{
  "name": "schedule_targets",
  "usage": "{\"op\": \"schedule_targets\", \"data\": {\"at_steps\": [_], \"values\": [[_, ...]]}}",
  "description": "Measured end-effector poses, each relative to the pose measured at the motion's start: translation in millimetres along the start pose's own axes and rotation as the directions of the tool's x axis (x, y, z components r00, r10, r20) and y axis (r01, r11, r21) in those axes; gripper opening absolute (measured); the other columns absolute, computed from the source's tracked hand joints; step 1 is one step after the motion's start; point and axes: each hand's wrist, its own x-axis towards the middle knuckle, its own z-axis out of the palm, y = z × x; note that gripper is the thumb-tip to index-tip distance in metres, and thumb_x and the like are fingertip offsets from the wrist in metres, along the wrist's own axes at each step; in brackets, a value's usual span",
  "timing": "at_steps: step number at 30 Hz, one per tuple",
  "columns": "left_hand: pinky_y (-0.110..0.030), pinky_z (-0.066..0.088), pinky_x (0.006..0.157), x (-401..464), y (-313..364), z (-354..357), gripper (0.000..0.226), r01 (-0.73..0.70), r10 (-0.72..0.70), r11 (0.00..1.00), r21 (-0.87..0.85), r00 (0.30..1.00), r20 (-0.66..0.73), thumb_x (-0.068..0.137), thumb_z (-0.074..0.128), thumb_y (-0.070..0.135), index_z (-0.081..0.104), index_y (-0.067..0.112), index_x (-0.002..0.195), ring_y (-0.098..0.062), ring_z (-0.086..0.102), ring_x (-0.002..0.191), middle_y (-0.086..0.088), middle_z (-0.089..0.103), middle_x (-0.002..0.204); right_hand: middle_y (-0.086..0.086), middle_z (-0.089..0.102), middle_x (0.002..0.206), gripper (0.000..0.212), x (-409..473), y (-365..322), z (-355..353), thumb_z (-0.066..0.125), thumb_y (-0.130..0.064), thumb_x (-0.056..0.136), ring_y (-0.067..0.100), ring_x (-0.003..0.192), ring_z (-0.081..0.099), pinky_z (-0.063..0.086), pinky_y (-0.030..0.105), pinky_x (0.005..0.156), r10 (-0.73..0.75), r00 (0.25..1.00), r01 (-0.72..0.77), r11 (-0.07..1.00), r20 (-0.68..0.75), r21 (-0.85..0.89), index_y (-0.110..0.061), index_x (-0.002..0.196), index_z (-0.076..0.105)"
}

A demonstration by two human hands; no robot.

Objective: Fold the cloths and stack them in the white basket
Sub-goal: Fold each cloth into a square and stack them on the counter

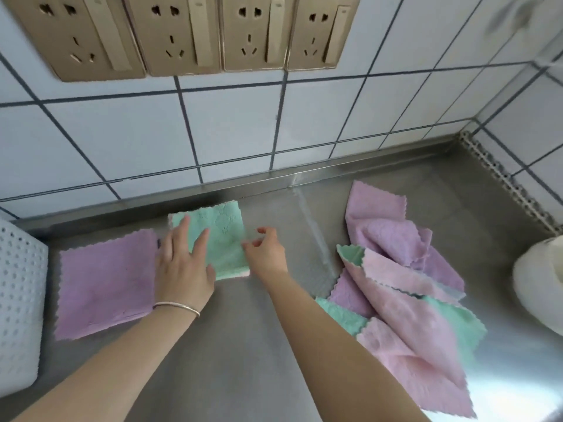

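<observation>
A: Nearest item, please.

B: Item one: the steel counter [243,360], bare along the front, with our two forearms crossing it. Item two, right side: a loose heap of unfolded cloths [405,293], pink, lilac and green, overlapping one another, none yet folded.

A: And on the left?

B: Item three: the white basket [21,300], perforated wall, at the left edge of the view; we cannot see inside it. Just beside it lies item four, a lilac cloth [106,284], flat, roughly square, apart from the basket wall.

A: The piece in hand?

B: Item five: a green cloth [225,239], folded, a pale underside showing at its near edge. It lies close to the back wall, its long axis running from us toward the tiles. Our left hand [182,266] rests on its left part, palm down, fingers spread and flat, pressing, not gripping. Our right hand [265,251] is at its right edge, fingers loosely curled; it appears to hold nothing, though we cannot tell whether the fingertips touch the edge.

A: What does the next move turn on?

B: We judge it so: the basket lies to the left of the green cloth, past the lilac one, so the left hand is the nearer carrier.

A: Furthest?

B: Item six: the tiled wall [243,132], bearing a row of sockets [182,32].
</observation>
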Motion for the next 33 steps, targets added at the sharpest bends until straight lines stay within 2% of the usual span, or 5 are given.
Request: {"op": "schedule_targets", "data": {"at_steps": [8, 17, 24, 30, 33], "values": [[-0.052, 0.048, 0.087, -24.7, 63.5, 3.2, 0.047, -0.216, 0.216, 0.974, -0.063, 0.976, -0.009, 0.052, 0.078, 0.004, 0.066, 0.009, 0.097, -0.045, 0.049, 0.103, -0.024, 0.051, 0.125, 0.011, 0.064, 0.100, 0.033, -30.1, 112.3, -138.4, 0.061, -0.023, 0.074, 0.037, 0.094, 0.055, 0.046, 0.042, 0.082, -0.327, 0.755, 0.018, 0.877, -0.569, -0.480, -0.009, 0.103, 0.065], [-0.042, 0.046, 0.090, -31.2, 156.1, -1.1, 0.030, -0.285, 0.317, 0.934, -0.216, 0.940, 0.129, 0.069, 0.067, 0.024, 0.068, 0.017, 0.098, -0.035, 0.056, 0.108, -0.009, 0.059, 0.121, 0.012, 0.064, 0.106, 0.022, -23.8, 132.0, -196.6, 0.051, -0.017, 0.091, 0.033, 0.100, 0.055, 0.041, 0.036, 0.082, -0.261, 0.791, 0.072, 0.938, -0.553, -0.340, -0.006, 0.105, 0.066], [-0.025, 0.032, 0.098, -20.3, 230.4, -50.0, 0.058, -0.285, 0.422, 0.759, -0.586, 0.900, 0.108, 0.076, 0.066, 0.040, 0.049, 0.023, 0.128, -0.022, 0.043, 0.119, -0.001, 0.050, 0.129, 0.007, 0.066, 0.069, 0.017, -73.9, 84.7, -230.3, 0.049, -0.015, 0.087, 0.016, 0.054, 0.046, 0.034, 0.025, 0.052, -0.657, 0.624, 0.460, 0.747, -0.423, -0.480, -0.005, 0.089, 0.062], [-0.031, 0.041, 0.062, -28.3, 241.3, -91.5, 0.024, -0.183, 0.446, 0.723, -0.666, 0.860, 0.247, 0.081, 0.066, 0.035, 0.060, 0.012, 0.081, -0.027, 0.058, 0.072, -0.003, 0.058, 0.070, -0.008, 0.052, 0.058, 0.015, -121.4, 26.5, -251.6, 0.049, -0.018, 0.084, 0.015, 0.059, 0.045, 0.034, 0.024, 0.053, -0.742, 0.580, 0.625, 0.671, -0.337, -0.400, -0.014, 0.086, 0.064], [-0.035, 0.048, 0.069, -36.1, 212.6, -105.2, 0.042, -0.109, 0.415, 0.712, -0.693, 0.862, 0.290, 0.071, 0.063, 0.051, 0.066, 0.012, 0.087, -0.026, 0.064, 0.076, -0.009, 0.070, 0.081, -0.010, 0.044, 0.055, 0.013, -146.2, -0.8, -248.9, 0.050, -0.018, 0.087, 0.008, 0.053, 0.039, 0.034, 0.017, 0.052, -0.753, 0.583, 0.702, 0.656, -0.305, -0.278, -0.027, 0.080, 0.055]]}}
